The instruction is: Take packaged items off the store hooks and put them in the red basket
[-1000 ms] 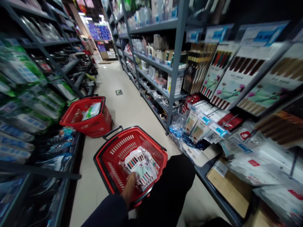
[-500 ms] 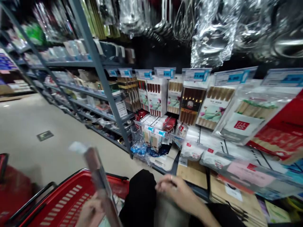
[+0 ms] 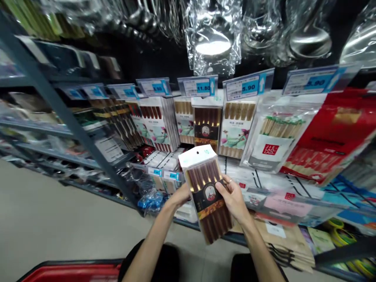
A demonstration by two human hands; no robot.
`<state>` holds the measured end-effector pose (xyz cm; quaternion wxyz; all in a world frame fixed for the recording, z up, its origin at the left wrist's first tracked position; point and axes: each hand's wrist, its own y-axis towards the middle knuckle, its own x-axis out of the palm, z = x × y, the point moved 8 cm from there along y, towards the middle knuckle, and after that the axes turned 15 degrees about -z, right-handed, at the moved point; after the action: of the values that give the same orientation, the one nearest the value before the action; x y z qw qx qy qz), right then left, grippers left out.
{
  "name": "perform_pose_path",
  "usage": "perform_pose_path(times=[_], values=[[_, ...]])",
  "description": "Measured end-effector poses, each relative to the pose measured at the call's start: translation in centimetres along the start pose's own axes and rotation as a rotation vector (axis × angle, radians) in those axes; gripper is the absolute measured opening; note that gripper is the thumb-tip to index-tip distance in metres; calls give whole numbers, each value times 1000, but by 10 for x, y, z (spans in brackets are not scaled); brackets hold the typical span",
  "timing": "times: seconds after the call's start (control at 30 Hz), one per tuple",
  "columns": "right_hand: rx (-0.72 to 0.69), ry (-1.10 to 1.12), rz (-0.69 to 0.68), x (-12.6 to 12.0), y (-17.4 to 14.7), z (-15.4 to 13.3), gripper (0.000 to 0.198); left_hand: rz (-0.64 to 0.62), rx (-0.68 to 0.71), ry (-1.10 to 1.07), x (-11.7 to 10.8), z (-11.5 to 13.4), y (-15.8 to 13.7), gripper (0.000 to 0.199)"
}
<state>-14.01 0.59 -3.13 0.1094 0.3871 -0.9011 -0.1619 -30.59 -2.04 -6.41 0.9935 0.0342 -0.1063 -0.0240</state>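
A flat clear pack of dark brown chopsticks (image 3: 210, 211), with a white header and a black-and-gold band, is held up tilted in front of the shelves. My right hand (image 3: 235, 199) grips its right edge, thumb on the front and a ring on one finger. At the left edge my left hand (image 3: 179, 196) holds the pack from behind, its fingertips hidden. Just beyond, a matching pack of dark chopsticks (image 3: 206, 123) hangs on the rack, beside a pack of lighter chopsticks (image 3: 237, 127).
Price tags (image 3: 198, 87) run above the hanging packs. Wrapped metal utensils (image 3: 310, 41) hang higher up. A red shopping basket (image 3: 76, 272) stands at lower left on the grey floor (image 3: 73, 219). A shelf upright (image 3: 69, 117) rises at left; wooden cutting boards (image 3: 293, 243) sit low at right.
My left hand has brought the chopstick pack from over the basket to in front of the shelves. My right hand has risen and taken hold of it too. The view has swung right.
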Motion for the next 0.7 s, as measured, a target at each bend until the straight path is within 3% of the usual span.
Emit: perform_pose_path(times=[0.13,0.23,0.37,0.47,0.6,0.7], values=[[-26,-133,131,-12,-1,10,40,41,219,-134,-12,58,25,67],[-25,-151,230,-10,0,21,41,47,381,35,-10,86,27,61],[-5,-167,251,-5,1,32,38,157,433,172,-10,87,17,46],[-39,-183,272,-8,5,21,37,240,426,166,-10,80,5,36],[-154,-165,329,-16,23,-19,35,79,342,33,6,66,6,39],[-188,-189,301,-11,53,-51,31,93,381,-82,4,72,12,43]])
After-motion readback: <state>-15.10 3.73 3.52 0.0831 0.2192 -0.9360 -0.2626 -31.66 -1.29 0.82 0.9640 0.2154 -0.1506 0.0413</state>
